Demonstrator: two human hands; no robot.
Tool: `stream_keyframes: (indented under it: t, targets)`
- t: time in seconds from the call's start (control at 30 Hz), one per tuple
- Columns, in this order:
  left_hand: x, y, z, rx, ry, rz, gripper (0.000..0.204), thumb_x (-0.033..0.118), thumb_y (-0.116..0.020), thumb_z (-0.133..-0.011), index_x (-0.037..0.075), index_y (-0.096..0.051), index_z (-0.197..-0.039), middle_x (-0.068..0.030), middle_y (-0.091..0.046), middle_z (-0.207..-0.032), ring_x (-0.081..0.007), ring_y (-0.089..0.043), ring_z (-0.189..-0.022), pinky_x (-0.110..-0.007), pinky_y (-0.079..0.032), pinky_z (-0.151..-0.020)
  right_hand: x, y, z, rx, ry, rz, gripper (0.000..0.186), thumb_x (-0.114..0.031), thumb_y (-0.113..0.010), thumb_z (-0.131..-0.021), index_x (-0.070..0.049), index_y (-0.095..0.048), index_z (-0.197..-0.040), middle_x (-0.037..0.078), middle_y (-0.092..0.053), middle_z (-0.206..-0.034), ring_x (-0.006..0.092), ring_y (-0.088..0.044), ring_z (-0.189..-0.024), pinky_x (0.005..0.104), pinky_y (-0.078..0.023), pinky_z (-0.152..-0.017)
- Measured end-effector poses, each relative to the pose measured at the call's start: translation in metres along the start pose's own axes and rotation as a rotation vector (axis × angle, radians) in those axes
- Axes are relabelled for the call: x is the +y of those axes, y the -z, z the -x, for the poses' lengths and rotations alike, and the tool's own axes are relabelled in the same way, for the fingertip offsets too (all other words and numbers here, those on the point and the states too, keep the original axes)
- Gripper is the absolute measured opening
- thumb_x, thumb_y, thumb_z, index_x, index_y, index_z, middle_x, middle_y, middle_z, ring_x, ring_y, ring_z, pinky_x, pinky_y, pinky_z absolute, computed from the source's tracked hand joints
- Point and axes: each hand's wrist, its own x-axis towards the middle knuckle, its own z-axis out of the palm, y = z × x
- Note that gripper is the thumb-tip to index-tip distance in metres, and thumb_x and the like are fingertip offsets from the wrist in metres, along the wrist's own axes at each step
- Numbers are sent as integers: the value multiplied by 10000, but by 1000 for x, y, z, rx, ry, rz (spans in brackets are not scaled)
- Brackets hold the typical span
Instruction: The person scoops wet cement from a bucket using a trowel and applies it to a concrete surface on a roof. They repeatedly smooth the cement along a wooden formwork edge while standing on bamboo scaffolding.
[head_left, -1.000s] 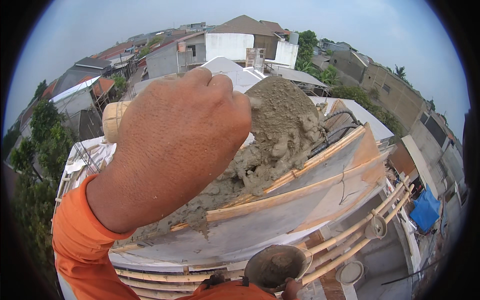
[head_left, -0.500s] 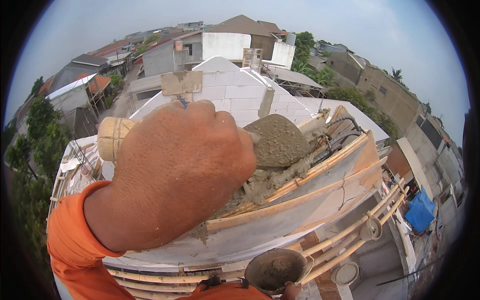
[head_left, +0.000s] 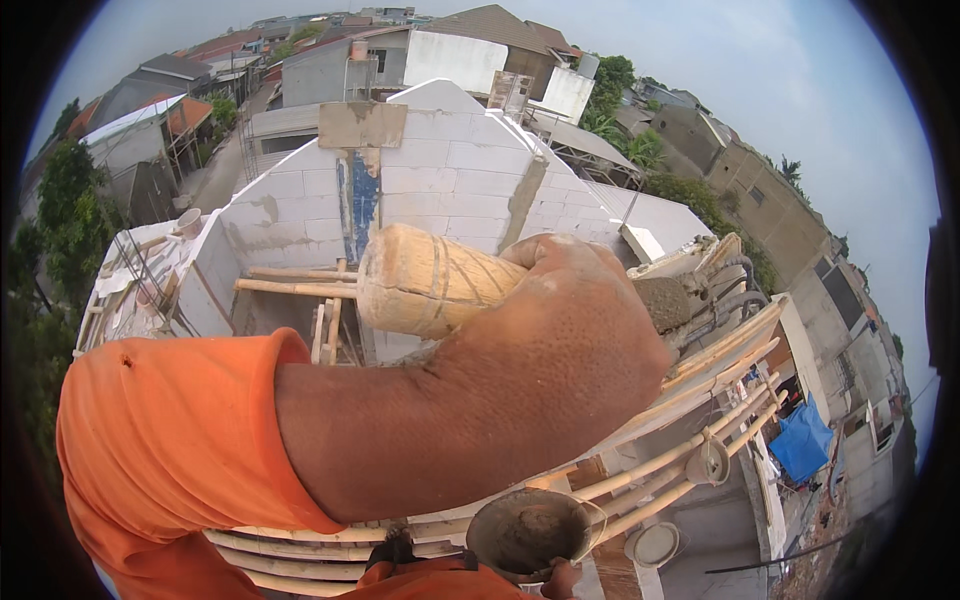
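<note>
My left hand (head_left: pixel 560 340) is closed round the thick wooden handle (head_left: pixel 425 282) of a trowel, the butt end pointing left. Past my knuckles shows part of the mortar-smeared blade (head_left: pixel 662 303), over the top of a timber-sided form (head_left: pixel 715 345) with dark steel bars (head_left: pixel 735 275). Most of the blade is hidden by the hand. At the bottom edge, my right hand (head_left: pixel 563 580) grips the rim of a dark bucket (head_left: pixel 485 540) with grey mortar inside. Only a small part of that hand is in view.
Bamboo poles (head_left: pixel 640 495) run below the form, beside two smaller pails (head_left: pixel 655 545). A white block gable wall (head_left: pixel 450 170) rises ahead, with more bamboo (head_left: pixel 295 285) at its foot. A blue tarp (head_left: pixel 800 440) lies lower right. Roofs and a street are far below.
My left hand has moved right along the form with the trowel, and its forearm now reaches across the view. The blade is more hidden. My right hand stays at the bucket.
</note>
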Motion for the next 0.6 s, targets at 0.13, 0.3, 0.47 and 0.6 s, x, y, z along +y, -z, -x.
stream_keyframes:
  t: [0.13,0.3,0.47,0.6]
  targets:
    - [-14,22,22,16,185,-16,129,124,-664,-639,36,-580,-683,-70,-542,-642,-207,-570,-647,-304,-450,-539,-49,-15,-2,155,-156,-440,290,-38,-600,-659,-25,-567,-947,98,-596,-755,217,-552,-574,364,-457,-531]
    - [-36,20,73,63,507,377,253,107,-726,-610,13,-594,-805,-125,-565,-701,-321,-577,-636,-365,-439,-568,-116,-1,51,183,-303,-656,503,86,-576,-631,-14,-486,-1116,90,-566,-883,228,-564,-687,365,-469,-599]
    - [27,50,161,-368,399,979,348,198,-791,-615,-2,-639,-856,-116,-572,-651,-335,-568,-547,-406,-445,-522,-154,-9,58,62,-167,-906,302,69,-556,-663,-26,-510,-946,51,-501,-682,183,-499,-467,335,-418,-426]
    - [93,39,146,-675,375,1128,349,280,-756,-736,4,-653,-923,-144,-622,-739,-344,-617,-651,-408,-491,-597,-127,-27,40,43,-172,-1041,215,50,-557,-676,-41,-474,-853,46,-518,-661,180,-519,-502,329,-432,-450]
